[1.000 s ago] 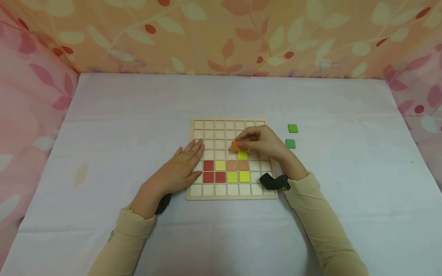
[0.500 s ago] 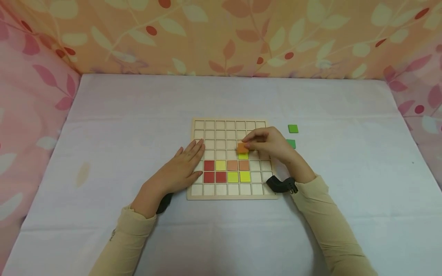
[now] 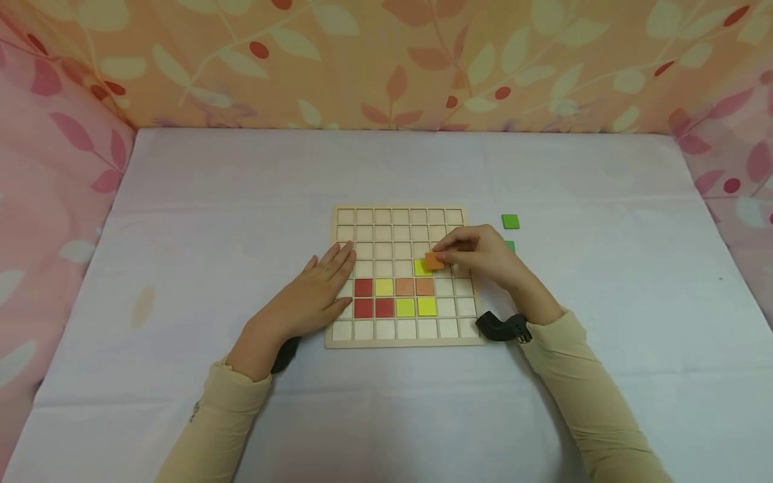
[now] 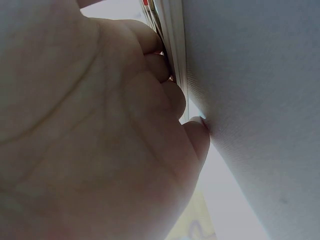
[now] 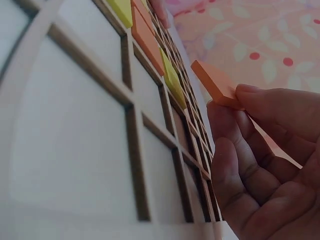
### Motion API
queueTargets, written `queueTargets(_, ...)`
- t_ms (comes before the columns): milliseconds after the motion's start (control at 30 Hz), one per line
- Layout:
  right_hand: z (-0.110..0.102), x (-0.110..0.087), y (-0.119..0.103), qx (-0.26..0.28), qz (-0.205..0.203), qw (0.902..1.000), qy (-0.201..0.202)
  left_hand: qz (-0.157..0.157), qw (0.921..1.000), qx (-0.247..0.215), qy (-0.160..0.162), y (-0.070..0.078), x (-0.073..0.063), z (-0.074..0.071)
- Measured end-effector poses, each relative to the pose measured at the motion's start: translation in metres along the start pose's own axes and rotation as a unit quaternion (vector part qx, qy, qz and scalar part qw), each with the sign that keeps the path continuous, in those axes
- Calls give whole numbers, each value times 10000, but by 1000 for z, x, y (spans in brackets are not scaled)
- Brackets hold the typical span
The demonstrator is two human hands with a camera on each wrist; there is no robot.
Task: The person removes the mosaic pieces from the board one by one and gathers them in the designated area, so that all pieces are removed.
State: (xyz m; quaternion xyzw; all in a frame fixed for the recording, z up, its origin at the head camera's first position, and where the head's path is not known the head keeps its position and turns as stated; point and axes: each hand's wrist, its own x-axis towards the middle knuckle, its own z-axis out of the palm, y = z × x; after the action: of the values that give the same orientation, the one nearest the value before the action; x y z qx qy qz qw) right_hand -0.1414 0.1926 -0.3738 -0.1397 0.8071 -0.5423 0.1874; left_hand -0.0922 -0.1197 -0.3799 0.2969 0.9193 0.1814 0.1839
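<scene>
A wooden grid board [image 3: 404,342] lies on the table, with red, yellow and orange square tiles set in several of its cells. My right hand [image 3: 492,258] pinches an orange tile [image 3: 433,261] between thumb and fingers, over the board's right half. In the head view that tile overlaps a yellow tile [image 3: 423,268] in the grid. The right wrist view shows the held orange tile [image 5: 217,85] tilted, apart from the grid's ridges. My left hand [image 3: 311,295] rests on the board's left edge with fingers straight; in the left wrist view its fingers [image 4: 172,97] lie along that edge.
A green tile [image 3: 510,221] lies on the white table right of the board, and a second green tile [image 3: 510,245] is partly hidden behind my right hand. Floral cloth [image 3: 386,67] hangs at the back and on both sides.
My right hand has moved right with the orange tile, from left of the yellow tile across to its right side. The left hand has stayed in place.
</scene>
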Motion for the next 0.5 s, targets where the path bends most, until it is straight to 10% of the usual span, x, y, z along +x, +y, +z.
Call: queueTargets(500,-19,-25,12,106,13,9990,426,6,10000,18,-14,-1,1,0)
